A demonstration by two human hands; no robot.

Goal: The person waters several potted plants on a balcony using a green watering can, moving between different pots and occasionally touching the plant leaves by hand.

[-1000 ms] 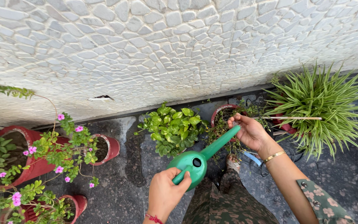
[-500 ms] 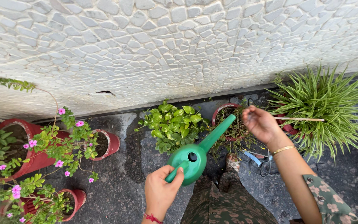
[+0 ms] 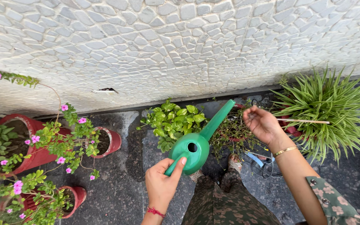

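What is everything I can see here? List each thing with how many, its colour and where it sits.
watering can: one, green, centre, spout tilted up toward the right
leafy plant: one, bright green, centre, behind the can
thin-stemmed plant: one, dark green, under the spout
spiky grass-like plant: one, green striped, right
stick: one, pale, lying in the spiky plant
flowering plants: several, green with pink blooms, left
pots: three or so, red, left
stone wall: one, white, top
floor: dark, wet-looking stone
bracelet: one, gold, right wrist
left hand: holds the can's handle
right hand: open, beside the spout, not touching it
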